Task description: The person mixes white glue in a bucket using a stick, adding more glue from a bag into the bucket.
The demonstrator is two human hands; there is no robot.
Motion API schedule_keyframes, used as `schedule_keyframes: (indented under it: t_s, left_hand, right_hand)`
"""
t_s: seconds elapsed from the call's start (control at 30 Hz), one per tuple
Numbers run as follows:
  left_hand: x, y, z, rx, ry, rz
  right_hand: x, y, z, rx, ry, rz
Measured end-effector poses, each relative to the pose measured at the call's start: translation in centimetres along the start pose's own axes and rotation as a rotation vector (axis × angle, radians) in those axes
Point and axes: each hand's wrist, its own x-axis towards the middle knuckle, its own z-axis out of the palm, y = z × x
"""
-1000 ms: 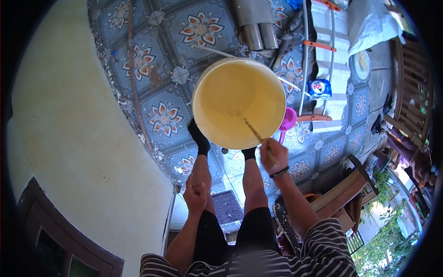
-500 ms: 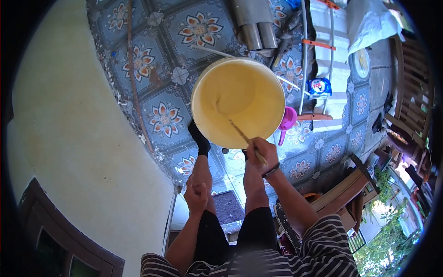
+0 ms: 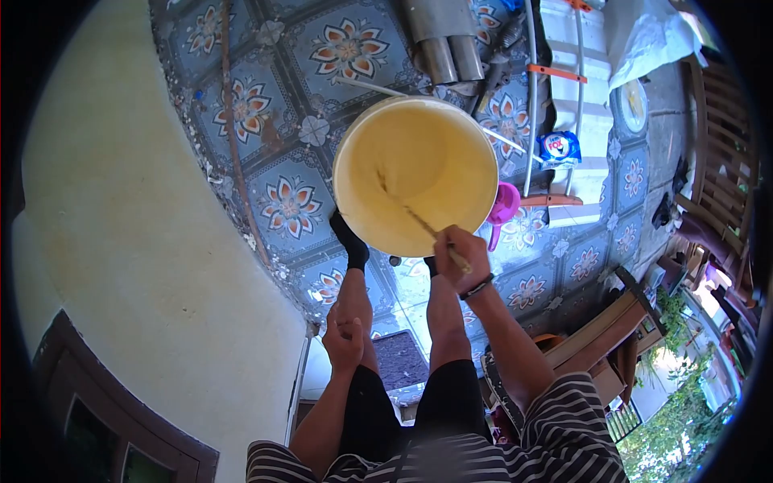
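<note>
A large cream bucket stands on the tiled floor in front of my feet, with yellowish liquid inside. My right hand is wrapped round a thin wooden stick at the bucket's near rim. The stick slants into the bucket, and its lower part dips into the liquid. My left hand rests by my left knee, its fingers curled; whether anything is in them is too small to tell. A pink dipper lies against the bucket's right side.
Beyond the bucket are metal pipes. To the right lie a white corrugated sheet, a blue detergent packet and a rack with orange bars. A long stick lies along the left wall. Wooden furniture stands at the lower right.
My right hand has shifted slightly up and to the right, and the stick in it has moved a little within the bucket. My left hand has hardly moved.
</note>
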Motion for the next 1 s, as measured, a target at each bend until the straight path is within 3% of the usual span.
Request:
schedule_keyframes:
  t_s: [0.1, 0.23, 0.37, 0.47, 0.57, 0.67, 0.7, 0.77, 0.83, 0.87, 0.97, 1.0]
  left_hand:
    - [0.0, 0.2, -0.2, 0.0, -0.01, -0.014]
    - [0.0, 0.5, -0.2, 0.005, -0.008, -0.019]
    - [-0.1, 0.3, -0.3, 0.005, -0.009, -0.011]
    - [-0.1, 0.3, -0.3, -0.011, -0.016, -0.036]
    - [0.1, -0.1, -0.2, -0.008, -0.019, -0.026]
    - [0.0, 0.1, -0.1, -0.033, -0.022, -0.028]
    - [0.0, 0.2, -0.1, -0.045, -0.022, -0.032]
    - [0.3, -0.2, 0.1, -0.009, -0.016, 0.001]
    - [0.0, -0.7, 0.0, 0.002, -0.015, 0.001]
    - [0.1, -0.3, 0.0, -0.009, -0.016, -0.011]
    - [0.2, 0.5, 0.0, -0.016, -0.024, -0.026]
    - [0.2, 0.6, -0.1, -0.011, -0.028, -0.029]
  right_hand:
    - [1.4, 1.5, -2.2, -0.101, 0.225, 0.019]
    - [3.6, 2.6, 0.0, -0.066, 0.293, -0.197]
    - [1.3, 0.4, 1.3, 0.163, -0.19, -0.161]
    - [-0.7, 0.8, -0.3, 0.129, -0.265, -0.078]
    - [0.0, 1.2, -3.0, -0.052, -0.011, 0.018]
    - [3.2, 1.8, -3.1, -0.124, 0.213, -0.114]
    - [3.9, 1.9, -2.0, -0.05, 0.224, -0.229]
    - [3.4, 1.3, -0.2, 0.086, 0.109, -0.261]
    - [1.6, 1.5, -0.2, 0.12, -0.183, -0.16]
    - [0.8, 0.9, -0.4, 0.049, -0.201, -0.098]
    - [-0.3, 1.0, -3.2, 0.005, -0.11, 0.015]
    - [0.0, 1.2, -3.3, -0.117, 0.044, 0.063]
